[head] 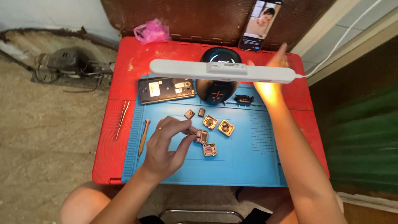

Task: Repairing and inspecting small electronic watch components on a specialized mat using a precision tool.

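Note:
My left hand (166, 145) hovers over the blue work mat (248, 157), fingertips pinched on a small square camera module (201, 136). Another module (209, 149) lies just below it, and several more small modules (226, 127) are scattered above. My right hand (271, 79) reaches up behind the white lamp bar (224, 70), fingers spread and lit orange by the light; it touches or nearly touches the bar. An opened phone (166, 89) lies at the mat's top left.
A red table (116, 137) carries the mat. Tweezers (122, 118) and a screwdriver (143, 137) lie at the left. A black round lamp base (217, 89) stands at the back, a propped phone (259, 25) behind it, a pink bag (152, 31) at back left.

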